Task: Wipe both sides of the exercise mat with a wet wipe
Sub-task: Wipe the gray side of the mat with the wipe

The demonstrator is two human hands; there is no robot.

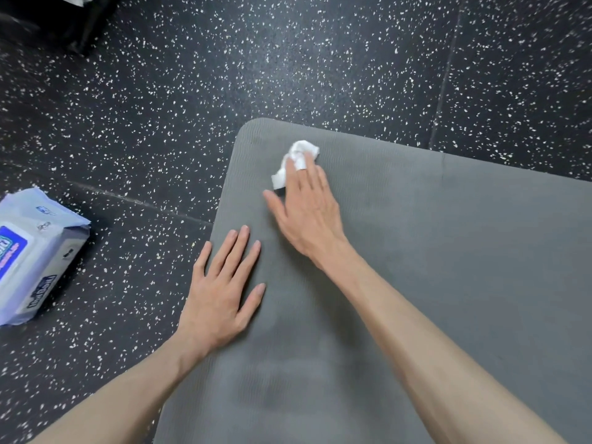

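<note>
A grey exercise mat [448,251] lies flat on the floor, its far left corner rounded. Near that corner sits a crumpled white wet wipe [296,160]. My right hand [307,209] lies on the wipe with straight fingers and presses it onto the mat. Part of the wipe is hidden under the fingers. Beside the mat's left edge, my left hand [224,290] rests flat on the mat with its fingers spread. A darker damp patch shows on the mat near the bottom of the view.
A blue and white pack of wet wipes [32,254] lies on the black speckled rubber floor [224,75] to the left of the mat. A dark object [64,20] stands at the top left corner. Floor seams run past the mat.
</note>
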